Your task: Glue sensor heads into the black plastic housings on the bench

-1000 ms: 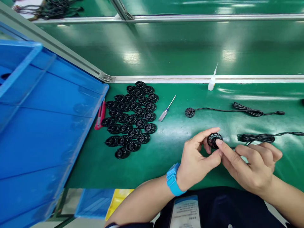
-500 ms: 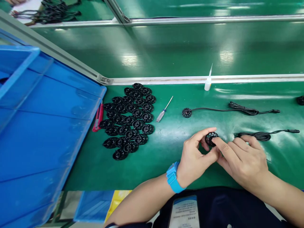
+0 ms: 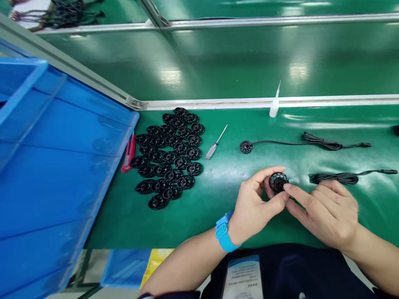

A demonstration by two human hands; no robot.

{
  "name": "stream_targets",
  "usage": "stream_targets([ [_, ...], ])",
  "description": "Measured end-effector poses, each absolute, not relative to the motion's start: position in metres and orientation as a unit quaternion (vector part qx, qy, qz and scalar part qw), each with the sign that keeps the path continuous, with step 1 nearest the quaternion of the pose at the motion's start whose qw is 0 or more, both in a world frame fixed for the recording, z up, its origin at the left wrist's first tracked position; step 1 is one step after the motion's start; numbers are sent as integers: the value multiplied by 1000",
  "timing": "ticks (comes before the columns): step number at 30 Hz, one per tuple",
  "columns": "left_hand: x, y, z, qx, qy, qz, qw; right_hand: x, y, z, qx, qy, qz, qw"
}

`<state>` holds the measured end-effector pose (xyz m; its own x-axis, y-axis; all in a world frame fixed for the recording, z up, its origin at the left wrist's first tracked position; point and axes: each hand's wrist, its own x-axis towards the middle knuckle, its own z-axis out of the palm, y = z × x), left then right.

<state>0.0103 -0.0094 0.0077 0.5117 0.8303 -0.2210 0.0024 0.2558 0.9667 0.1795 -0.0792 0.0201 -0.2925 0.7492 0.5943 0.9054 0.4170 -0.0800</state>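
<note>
A small round black slotted part (image 3: 278, 181) is pinched between thumb and forefinger of my left hand (image 3: 256, 204), just above the green table. From the right, the fingertips of my right hand (image 3: 324, 210) press on the same part. A coiled black cable (image 3: 339, 178) runs from behind my right hand toward the right edge. A second round part with its own cable (image 3: 246, 146) lies farther back. Left of my hands lies a pile of several black round parts (image 3: 170, 155).
A large blue crate (image 3: 59, 166) fills the left side. Between the pile and the cabled part lies a small screwdriver (image 3: 215, 144). A red-handled tool (image 3: 129, 153) rests by the crate. A white glue bottle (image 3: 274, 107) stands at the metal rail (image 3: 237, 102).
My right hand has shifted slightly along the held part; both hands stay closed on it. The view drifted a little.
</note>
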Motion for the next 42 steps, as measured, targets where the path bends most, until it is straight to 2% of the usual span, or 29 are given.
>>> stream_targets([
  [12, 6, -4, 12, 556, 357, 267, 701, 194, -75, 24, -487, -820, -101, 283],
  [20, 3, 2, 14, 586, 311, 174, 728, 215, -69, 34, -419, -879, -66, 217],
  [31, 12, -3, 13, 581, 399, 195, 682, 181, -71, 26, -512, -828, -93, 208],
  [39, 12, -5, 6, 618, 436, 238, 610, 169, -83, 16, -563, -803, -136, 138],
  [42, 12, -4, 8, 618, 434, 246, 608, 172, -81, 15, -576, -790, -95, 188],
])
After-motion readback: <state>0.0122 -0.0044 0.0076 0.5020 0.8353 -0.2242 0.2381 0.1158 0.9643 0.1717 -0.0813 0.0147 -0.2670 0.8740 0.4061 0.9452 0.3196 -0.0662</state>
